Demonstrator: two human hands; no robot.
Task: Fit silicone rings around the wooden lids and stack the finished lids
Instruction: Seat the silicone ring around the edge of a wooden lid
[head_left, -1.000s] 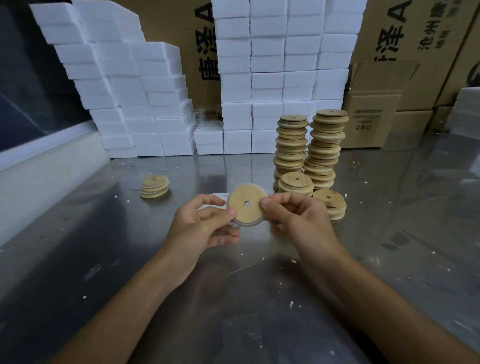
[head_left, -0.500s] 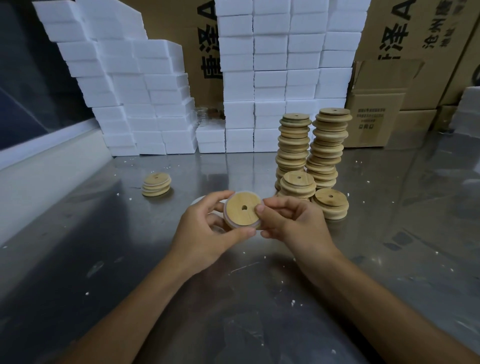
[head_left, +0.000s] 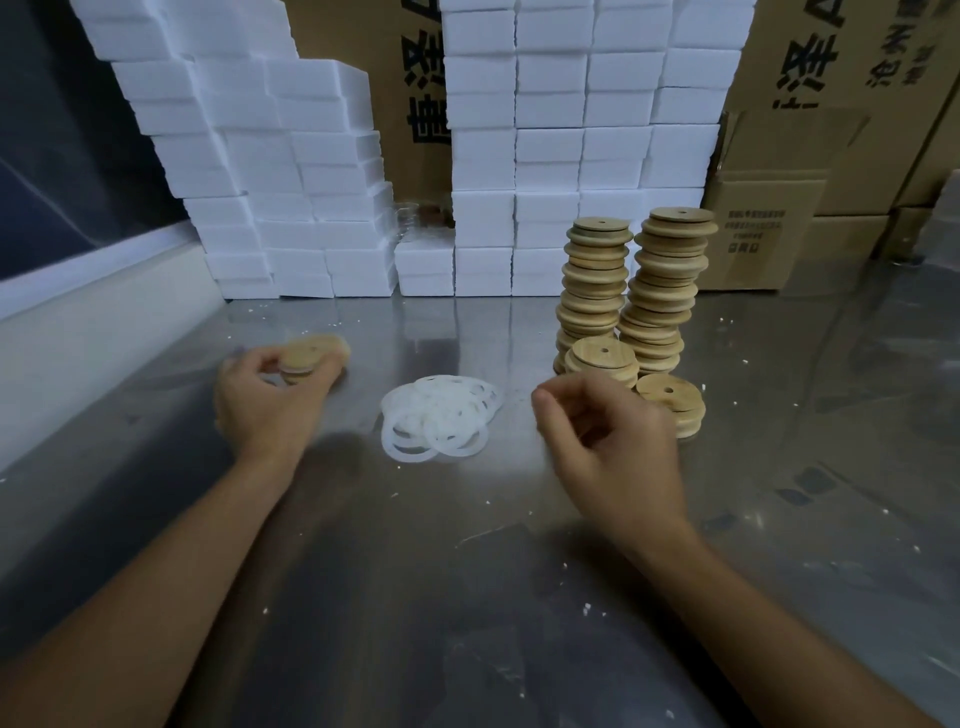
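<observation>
My left hand grips a round wooden lid with a pale ring round its edge, right at the small stack of finished lids on the left; motion blur hides where the lid ends and the stack begins. A heap of white silicone rings lies uncovered in the middle of the steel table. My right hand hovers beside the rings with loosely curled fingers, holding nothing. Behind it stand two tall stacks of bare wooden lids and two short stacks.
White foam blocks are piled high along the back of the table. Brown cardboard boxes stand at the back right. A pale ledge borders the left side. White crumbs speckle the steel surface.
My left hand has carried the ringed lid away to the left stack. My right hand has let go of it and drawn back right. The ring heap has come into sight.
</observation>
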